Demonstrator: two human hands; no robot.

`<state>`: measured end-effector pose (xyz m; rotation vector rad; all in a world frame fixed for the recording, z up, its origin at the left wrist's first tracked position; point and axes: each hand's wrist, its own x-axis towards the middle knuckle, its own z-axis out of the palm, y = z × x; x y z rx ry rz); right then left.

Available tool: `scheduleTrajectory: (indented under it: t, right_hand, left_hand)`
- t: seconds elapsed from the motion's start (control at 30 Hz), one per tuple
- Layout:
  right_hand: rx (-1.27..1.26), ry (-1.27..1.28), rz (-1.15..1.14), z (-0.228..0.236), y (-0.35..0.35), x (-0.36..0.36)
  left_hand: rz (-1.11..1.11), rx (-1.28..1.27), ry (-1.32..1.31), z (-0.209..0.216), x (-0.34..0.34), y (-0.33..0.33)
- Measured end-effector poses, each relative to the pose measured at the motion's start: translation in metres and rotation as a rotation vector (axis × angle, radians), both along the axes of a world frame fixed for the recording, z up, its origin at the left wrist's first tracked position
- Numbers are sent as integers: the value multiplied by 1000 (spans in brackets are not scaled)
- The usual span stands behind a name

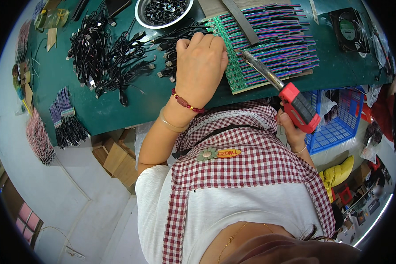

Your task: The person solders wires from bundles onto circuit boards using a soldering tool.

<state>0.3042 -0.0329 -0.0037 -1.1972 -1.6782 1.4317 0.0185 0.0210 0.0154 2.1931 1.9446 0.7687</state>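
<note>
My right hand point(290, 130) grips the red and black handle of a soldering iron point(300, 108). Its metal barrel points up and left, with the tip over a panel of small green circuit boards point(235, 72). Rows of black, blue and pink wires point(279, 42) run rightward from the boards. My left hand point(202, 64) is closed with the fingers curled down at the panel's left edge; what they hold is hidden. Beside it lie black cables with USB plugs point(167, 66). A flat grey bar point(241, 22) lies across the panel and wires.
More black USB cables point(92, 48) are heaped on the left of the green table point(101, 116). A white bowl point(138, 15) of small black parts stands at the back. At the far right is a black fan point(348, 30). A blue crate point(334, 132) sits below the table's right edge.
</note>
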Motion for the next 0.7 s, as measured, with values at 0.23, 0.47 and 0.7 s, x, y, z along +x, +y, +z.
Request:
scheduleTrajectory:
  t: [0.23, 0.47, 0.7]
  right_hand:
    - [37, 0, 15, -1, -1, -3]
    - [-55, 17, -13, -2, -3, -1]
    - [-52, 12, -57, -1, -2, -2]
  left_hand:
    - [2, -21, 17, 2, 1, 1]
    - [4, -45, 32, 6, 2, 1]
    - [-6, -43, 97, 9, 2, 2]
